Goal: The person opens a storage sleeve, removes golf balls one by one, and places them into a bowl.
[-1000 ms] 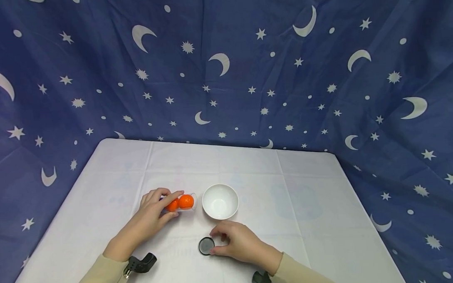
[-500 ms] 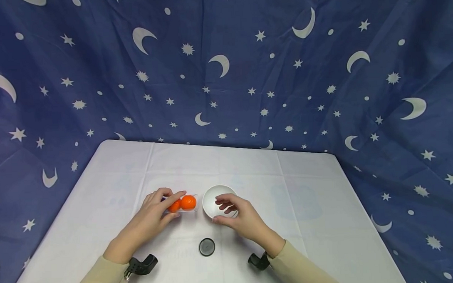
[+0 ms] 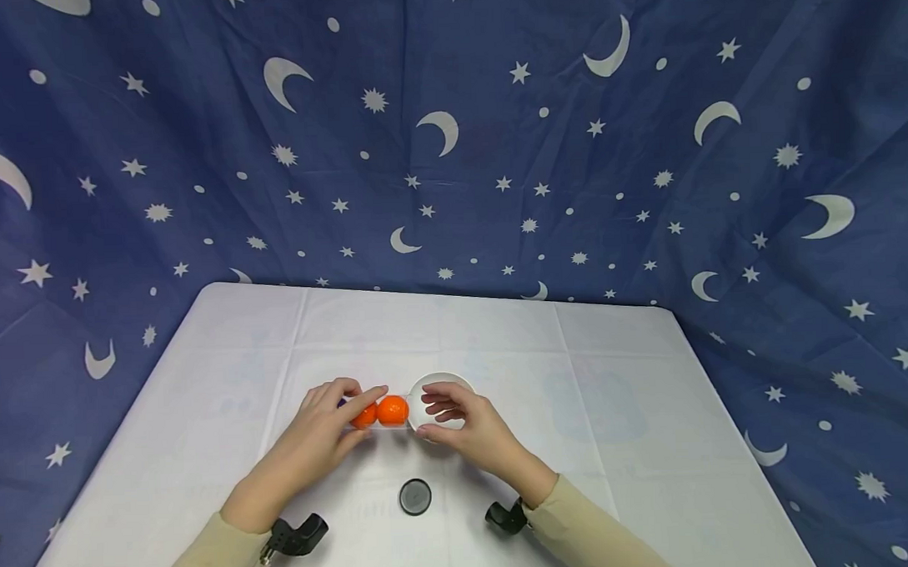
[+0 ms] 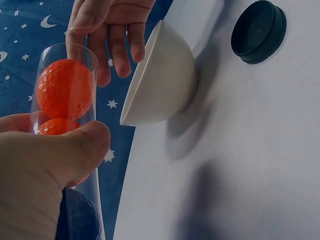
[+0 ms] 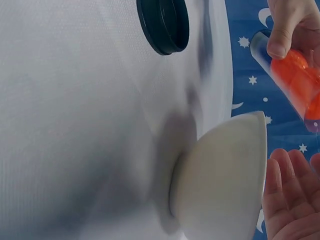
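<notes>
In the head view my left hand (image 3: 317,438) grips a clear plastic tube (image 4: 94,107) lying sideways above the table, its mouth toward the white bowl (image 4: 165,82). Bright orange golf balls (image 4: 65,90) sit inside it, one close to the mouth. Lower in the tube, a dark blue ball (image 4: 82,215) shows in the left wrist view. My right hand (image 3: 477,429) hovers at the bowl's right side, fingers relaxed and holding nothing, palm facing the tube's mouth. Part of the bowl is hidden behind that hand in the head view.
A round black lid (image 3: 415,497) lies on the white-covered table (image 3: 641,477), in front of the bowl. Behind the table hangs a blue curtain (image 3: 494,149) with moons and stars. Each wrist wears a small black camera (image 3: 299,535).
My right hand has let go of the lid, leaving it on the table, and moved up to the bowl. My left hand has brought the tube rightward to the bowl's rim.
</notes>
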The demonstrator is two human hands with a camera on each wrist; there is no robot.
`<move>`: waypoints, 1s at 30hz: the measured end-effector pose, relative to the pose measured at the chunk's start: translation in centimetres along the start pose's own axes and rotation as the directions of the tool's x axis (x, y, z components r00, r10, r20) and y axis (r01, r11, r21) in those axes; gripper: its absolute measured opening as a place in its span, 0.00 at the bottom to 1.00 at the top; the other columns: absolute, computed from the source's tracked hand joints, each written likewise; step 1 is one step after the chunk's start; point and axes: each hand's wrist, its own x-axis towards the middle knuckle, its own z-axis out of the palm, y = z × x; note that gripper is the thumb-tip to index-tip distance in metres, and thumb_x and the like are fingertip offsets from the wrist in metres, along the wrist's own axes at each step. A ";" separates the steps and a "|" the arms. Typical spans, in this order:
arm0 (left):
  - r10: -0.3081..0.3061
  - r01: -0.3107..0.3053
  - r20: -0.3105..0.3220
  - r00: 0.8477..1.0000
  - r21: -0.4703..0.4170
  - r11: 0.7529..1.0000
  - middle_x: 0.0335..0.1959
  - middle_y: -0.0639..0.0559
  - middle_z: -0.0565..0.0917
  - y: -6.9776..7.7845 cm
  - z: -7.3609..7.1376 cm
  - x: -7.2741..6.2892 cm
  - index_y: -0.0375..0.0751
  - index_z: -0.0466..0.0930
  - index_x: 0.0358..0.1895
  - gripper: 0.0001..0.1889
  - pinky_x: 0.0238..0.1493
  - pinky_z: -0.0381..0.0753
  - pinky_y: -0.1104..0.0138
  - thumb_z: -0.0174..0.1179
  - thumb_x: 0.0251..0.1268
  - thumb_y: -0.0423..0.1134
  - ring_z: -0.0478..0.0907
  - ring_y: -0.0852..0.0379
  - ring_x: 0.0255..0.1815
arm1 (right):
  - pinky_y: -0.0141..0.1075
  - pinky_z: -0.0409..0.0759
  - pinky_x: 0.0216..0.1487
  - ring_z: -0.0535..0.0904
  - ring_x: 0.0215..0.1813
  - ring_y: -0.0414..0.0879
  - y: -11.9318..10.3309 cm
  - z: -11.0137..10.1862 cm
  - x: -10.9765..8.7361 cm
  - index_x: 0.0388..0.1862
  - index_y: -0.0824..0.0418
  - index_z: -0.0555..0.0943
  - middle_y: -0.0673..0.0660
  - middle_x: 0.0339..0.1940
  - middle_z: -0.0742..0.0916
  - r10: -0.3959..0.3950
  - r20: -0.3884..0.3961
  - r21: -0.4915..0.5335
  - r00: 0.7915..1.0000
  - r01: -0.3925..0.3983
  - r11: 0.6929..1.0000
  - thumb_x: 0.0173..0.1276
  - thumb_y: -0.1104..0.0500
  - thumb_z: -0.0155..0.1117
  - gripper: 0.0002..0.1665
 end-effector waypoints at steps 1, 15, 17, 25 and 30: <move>0.003 -0.003 -0.002 1.000 -0.001 1.000 0.46 0.48 0.71 0.0 0.0 0.0 0.48 0.77 0.61 0.32 0.56 0.64 0.52 0.74 0.49 0.39 0.71 0.46 0.48 | 0.38 0.79 0.50 0.82 0.47 0.48 0.0 0.1 0.0 0.60 0.58 0.75 0.52 0.51 0.83 -0.005 0.005 0.002 1.000 0.005 1.000 0.57 0.54 0.75 0.32; 0.006 -0.004 -0.024 1.000 0.053 0.999 0.46 0.47 0.75 0.2 0.3 0.6 0.45 0.79 0.55 0.28 0.58 0.61 0.49 0.76 0.47 0.40 0.73 0.45 0.48 | 0.35 0.80 0.48 0.83 0.42 0.39 -0.3 0.6 0.3 0.60 0.58 0.76 0.47 0.48 0.85 -0.008 0.032 -0.014 0.999 0.008 1.000 0.62 0.54 0.72 0.29; 0.010 -0.008 -0.031 0.999 0.065 0.998 0.45 0.47 0.75 0.2 0.4 0.6 0.46 0.79 0.55 0.29 0.57 0.60 0.49 0.77 0.45 0.39 0.73 0.46 0.47 | 0.36 0.80 0.48 0.83 0.42 0.39 -0.2 0.6 0.3 0.61 0.58 0.76 0.47 0.48 0.85 0.001 0.032 -0.015 0.999 0.000 1.000 0.62 0.53 0.71 0.29; 0.075 -0.064 -0.069 0.995 0.144 0.987 0.45 0.44 0.76 0.2 0.3 0.9 0.47 0.81 0.55 0.31 0.55 0.61 0.47 0.78 0.41 0.36 0.75 0.45 0.46 | 0.36 0.80 0.48 0.83 0.43 0.39 0.1 0.8 0.3 0.61 0.56 0.76 0.46 0.49 0.84 0.017 0.029 -0.022 0.999 -0.016 1.000 0.63 0.52 0.70 0.29; 0.095 -0.079 -0.080 0.992 0.184 0.980 0.45 0.43 0.77 0.3 0.0 1.3 0.49 0.82 0.54 0.30 0.53 0.62 0.48 0.78 0.41 0.34 0.76 0.45 0.45 | 0.35 0.80 0.48 0.83 0.43 0.38 0.2 0.7 0.5 0.62 0.57 0.75 0.46 0.50 0.84 0.028 0.035 -0.042 0.999 -0.026 0.999 0.63 0.51 0.70 0.30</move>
